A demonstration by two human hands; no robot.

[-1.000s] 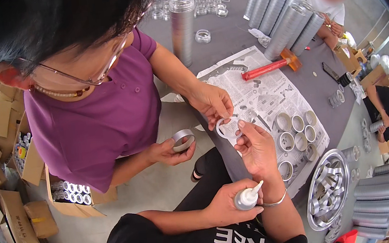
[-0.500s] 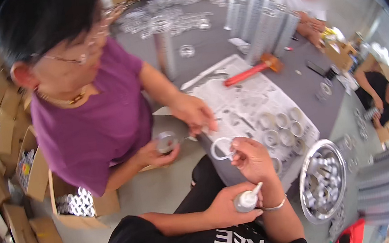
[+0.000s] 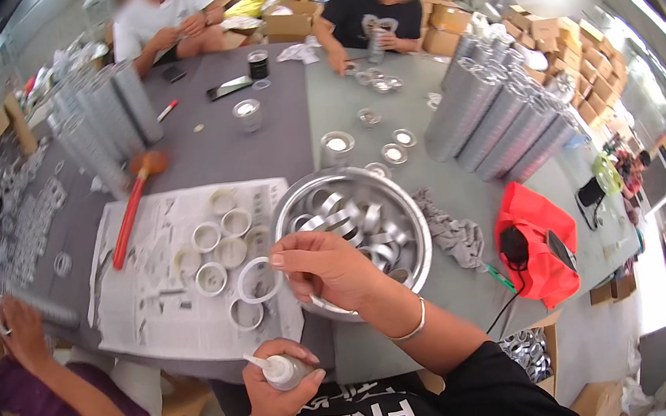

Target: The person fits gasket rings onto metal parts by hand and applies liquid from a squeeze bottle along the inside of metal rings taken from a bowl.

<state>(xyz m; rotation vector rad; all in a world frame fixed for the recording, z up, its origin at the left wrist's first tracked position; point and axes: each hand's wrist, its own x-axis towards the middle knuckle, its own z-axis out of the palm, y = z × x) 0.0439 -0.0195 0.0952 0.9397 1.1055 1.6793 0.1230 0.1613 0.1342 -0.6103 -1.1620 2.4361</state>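
My left hand (image 3: 267,401) is closed around a small squeeze bottle (image 3: 285,372) with a white cap and pointed nozzle, tilted up to the left. Between the thumb and fingers of my right hand (image 3: 332,268) is a thin whitish ring (image 3: 244,292), held upright over the edge of a newspaper sheet (image 3: 143,319). Several pale, shallow rings (image 3: 230,252) lie on that newspaper, just left of the held ring. Directly behind my right hand stands a round metal basin (image 3: 421,226) filled with shiny silver rings (image 3: 368,219).
A red-handled mallet (image 3: 130,216) lies on the newspaper. Tall stacks of silver rings (image 3: 488,114) stand right and back left. A red bag (image 3: 533,246) and grey rag (image 3: 457,234) lie to the right. A purple-clad co-worker (image 3: 58,408) is at left; two people sit opposite.
The view has swung right toward the table. My right hand has carried the ring from beside the co-worker to near the basin. The bottle stays in my left hand.
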